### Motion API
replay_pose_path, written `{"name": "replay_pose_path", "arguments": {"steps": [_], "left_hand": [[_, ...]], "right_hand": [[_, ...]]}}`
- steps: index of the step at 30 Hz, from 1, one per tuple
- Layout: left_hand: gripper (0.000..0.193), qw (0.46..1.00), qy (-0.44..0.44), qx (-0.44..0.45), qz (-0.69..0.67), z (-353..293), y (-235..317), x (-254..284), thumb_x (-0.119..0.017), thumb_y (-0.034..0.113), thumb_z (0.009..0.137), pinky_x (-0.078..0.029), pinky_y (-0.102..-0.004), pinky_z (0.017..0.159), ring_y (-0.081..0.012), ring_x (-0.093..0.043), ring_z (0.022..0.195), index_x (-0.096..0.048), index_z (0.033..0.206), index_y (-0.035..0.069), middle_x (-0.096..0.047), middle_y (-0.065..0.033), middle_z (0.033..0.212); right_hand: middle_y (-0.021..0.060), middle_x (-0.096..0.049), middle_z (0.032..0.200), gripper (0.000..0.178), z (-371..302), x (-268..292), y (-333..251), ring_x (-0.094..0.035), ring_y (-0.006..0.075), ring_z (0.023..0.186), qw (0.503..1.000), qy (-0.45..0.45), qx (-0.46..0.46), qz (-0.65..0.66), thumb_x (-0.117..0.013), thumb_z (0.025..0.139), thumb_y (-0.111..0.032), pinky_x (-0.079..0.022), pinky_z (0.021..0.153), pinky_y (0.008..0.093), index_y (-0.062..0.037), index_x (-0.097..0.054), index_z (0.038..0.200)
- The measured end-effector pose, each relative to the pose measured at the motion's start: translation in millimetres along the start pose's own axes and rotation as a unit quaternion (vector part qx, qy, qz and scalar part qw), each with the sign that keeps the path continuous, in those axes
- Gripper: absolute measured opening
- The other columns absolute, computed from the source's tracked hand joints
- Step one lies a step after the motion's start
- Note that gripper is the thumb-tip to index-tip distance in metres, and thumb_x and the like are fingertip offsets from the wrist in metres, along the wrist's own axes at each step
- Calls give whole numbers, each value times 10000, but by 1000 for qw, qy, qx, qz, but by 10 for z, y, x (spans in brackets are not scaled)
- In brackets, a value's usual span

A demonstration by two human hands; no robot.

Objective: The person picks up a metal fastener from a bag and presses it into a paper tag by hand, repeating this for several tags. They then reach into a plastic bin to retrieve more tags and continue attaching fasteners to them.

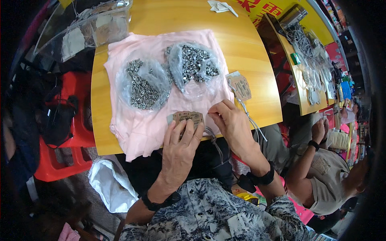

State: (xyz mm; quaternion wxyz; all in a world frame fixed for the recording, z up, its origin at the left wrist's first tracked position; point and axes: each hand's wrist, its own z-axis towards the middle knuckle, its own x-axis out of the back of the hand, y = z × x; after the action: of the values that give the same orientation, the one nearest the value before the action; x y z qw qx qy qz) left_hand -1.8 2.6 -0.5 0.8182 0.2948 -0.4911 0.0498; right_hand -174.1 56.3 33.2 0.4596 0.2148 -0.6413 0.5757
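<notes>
My left hand (pixel 179 152) presses its fingers over a brown printed cardboard tag (pixel 187 116) at the near edge of a pink cloth (pixel 138 132). Just right of it, my right hand (pixel 235 126) pinches thumb and forefinger together; whatever lies between them is too small to make out. Grey cord (pixel 217 148) hangs between my hands over the table edge. Beyond them lie two clear plastic bags: the left bag (pixel 146 86) holds small silvery metal rings or eyelets, the right bag (pixel 194 64) small shiny metal pieces.
Another brown tag (pixel 241 87) with grey cord lies on the wooden table (pixel 257 68) to the right. A clear bin (pixel 88 34) stands far left, beside red stools (pixel 74 120). A person (pixel 321 172) sits at right near a second table (pixel 295 72) piled with cords.
</notes>
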Motion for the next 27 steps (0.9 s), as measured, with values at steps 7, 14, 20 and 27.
{"name": "replay_pose_path", "arguments": {"steps": [7,14,20,27], "left_hand": [[409,1000,1,-6,6,-33,-40,-7,-569,98,822,-375,-455,1068,-265,-507,1136,-607,1228,62,-530,-101,1187],[411,1000,8,-9,-2,-28,-39,5,-570,103,820,-367,-450,1076,-259,-503,1152,-605,1226,54,-530,-94,1202],[410,1000,20,-6,-14,-33,-48,-18,-584,115,808,-371,-450,1072,-255,-508,1151,-612,1213,53,-540,-93,1191],[401,999,19,-2,-25,-28,-47,-16,-570,115,811,-366,-444,1077,-251,-509,1149,-617,1204,53,-542,-92,1186]], "right_hand": [[131,-610,835,70,-28,60,16,-611,309,736,1000,-17,4,13,-652,832,-23,-481,649,368,-7,-618,890],[83,-603,791,102,-7,63,6,-603,168,688,966,-81,-61,236,-686,847,-52,-480,621,284,6,-637,916],[67,-590,791,92,42,5,53,-587,138,690,969,-82,-42,231,-681,858,-53,-474,623,263,-3,-643,926],[71,-592,797,85,80,21,29,-593,150,696,970,-86,-49,224,-683,851,-53,-470,624,274,-2,-643,907]]}}
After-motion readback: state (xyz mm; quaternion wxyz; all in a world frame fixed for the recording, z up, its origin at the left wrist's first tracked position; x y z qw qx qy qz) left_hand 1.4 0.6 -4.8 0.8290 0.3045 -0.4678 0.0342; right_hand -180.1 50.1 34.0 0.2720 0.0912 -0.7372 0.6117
